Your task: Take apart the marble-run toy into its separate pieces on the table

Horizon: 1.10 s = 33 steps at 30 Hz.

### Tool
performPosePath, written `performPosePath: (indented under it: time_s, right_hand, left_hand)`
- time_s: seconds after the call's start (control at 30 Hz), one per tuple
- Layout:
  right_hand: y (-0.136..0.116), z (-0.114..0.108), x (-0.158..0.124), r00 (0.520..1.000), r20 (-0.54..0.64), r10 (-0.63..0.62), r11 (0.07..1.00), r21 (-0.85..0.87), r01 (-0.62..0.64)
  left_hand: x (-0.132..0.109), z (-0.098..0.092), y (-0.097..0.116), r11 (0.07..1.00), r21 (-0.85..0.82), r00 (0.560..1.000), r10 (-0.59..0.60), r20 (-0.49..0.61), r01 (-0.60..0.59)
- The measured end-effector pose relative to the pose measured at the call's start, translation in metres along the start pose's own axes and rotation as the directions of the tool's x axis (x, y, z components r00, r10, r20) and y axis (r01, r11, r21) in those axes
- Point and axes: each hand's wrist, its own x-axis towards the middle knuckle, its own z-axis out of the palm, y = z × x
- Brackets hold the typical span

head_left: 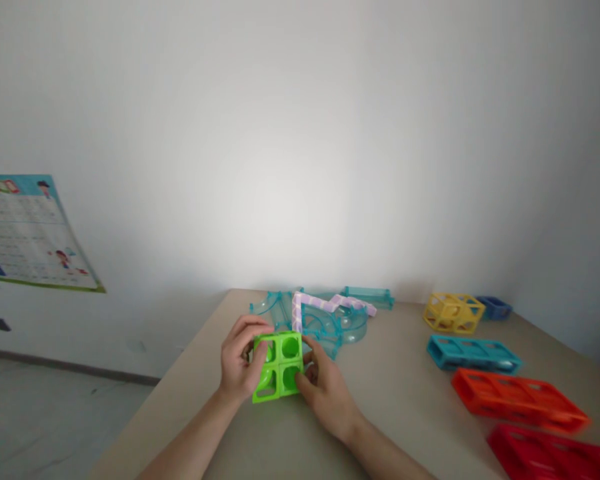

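Observation:
A bright green plastic block (279, 365) with a two-by-two face of round and square openings is held up above the table. My left hand (241, 357) grips its left side, the thumb lying across the front. On the other side my right hand (325, 387) holds the right edge, its thumb near the lower right opening. The fingertips behind the block are hidden. Just beyond it lie several clear teal track pieces (353, 325) and a lilac zigzag strip (314, 303).
Along the table's (380, 400) right side stand a yellow frame block (453, 312), a dark blue block (494, 307), a teal block (473, 353), an orange block (520, 398) and a red block (550, 457). A wall (300, 147) rises behind. A poster (35, 233) hangs at left.

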Motion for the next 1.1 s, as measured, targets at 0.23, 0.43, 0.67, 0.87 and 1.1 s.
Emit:
performPosePath:
  time_s: [0.23,0.43,0.67,0.87,1.1]
  right_hand:
    - [-0.007,-0.006,0.000,0.982,-0.165,-0.094,0.993,-0.084,0.081]
    - [-0.013,-0.015,0.000,0.933,-0.320,-0.163,0.979,-0.172,0.112]
    - [-0.019,-0.018,-0.005,0.945,-0.285,-0.162,0.977,-0.183,0.112]
    - [-0.021,-0.015,-0.007,0.960,-0.240,-0.146,0.987,-0.098,0.126]
    - [-0.016,-0.012,-0.005,0.992,-0.122,-0.030,0.999,-0.023,0.027]
  left_hand:
    - [-0.001,0.003,-0.004,0.996,0.090,0.985,-0.001,-0.171,0.017]
    - [-0.006,0.016,-0.003,0.794,-0.379,0.880,-0.436,0.189,0.475]
    - [-0.008,0.025,0.001,0.426,-0.563,0.694,-0.566,0.445,0.709]
    - [-0.002,0.020,0.000,0.195,-0.660,0.595,-0.658,0.461,0.726]
    - [0.001,0.022,0.008,0.315,-0.552,0.611,-0.606,0.509,0.772]
